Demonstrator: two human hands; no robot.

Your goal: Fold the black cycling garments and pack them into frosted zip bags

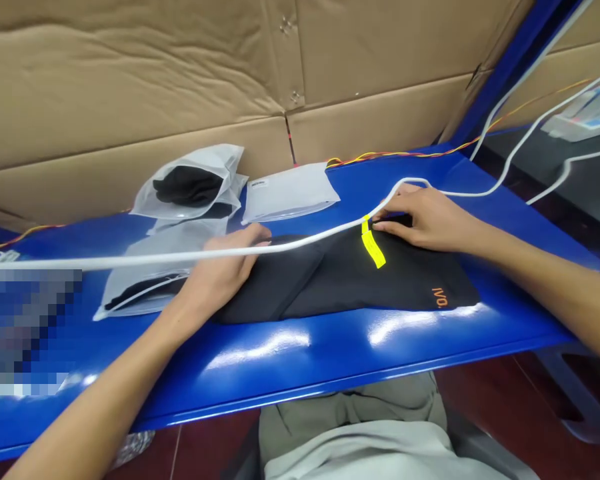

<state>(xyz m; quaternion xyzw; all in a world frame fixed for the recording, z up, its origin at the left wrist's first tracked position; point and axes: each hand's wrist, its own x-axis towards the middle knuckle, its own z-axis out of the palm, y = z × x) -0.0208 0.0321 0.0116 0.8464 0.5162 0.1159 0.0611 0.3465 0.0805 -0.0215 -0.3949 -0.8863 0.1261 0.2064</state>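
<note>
A pale grey-green cloth (360,453) falls in soft, loose creases over the person's lap, nearest of all. Beyond it runs the straight front edge of a smooth, glossy blue tabletop (260,373), whose surface throws back white glare. A matte black folded fabric garment (325,283) lies flat on it, roughly oblong, with a slanting fold line across its left part and small orange lettering (439,297) near its right corner.

The left hand (230,263) rests with bent fingers at the garment's upper left part; whether it grips the cloth cannot be told. The right hand (413,213) pinches the garment's upper edge between thumb and fingertips, just beside a narrow, bright yellow strip-shaped tag (373,250) that hangs down over the black cloth. A smooth, round white cable (130,259) crosses the view in front of the left hand and curves up past the right.

Behind the left wrist lies a frosted plastic bag (175,243) with black material inside. Farther back, a puffed, translucent bag (233,160) holds bunched black cloth (190,187), beside a flatter, whitish rectangular packet (290,193). Thin, twisted red-and-yellow wires (410,154) trail along the rear, before a wrinkled brown cardboard wall (180,80).
</note>
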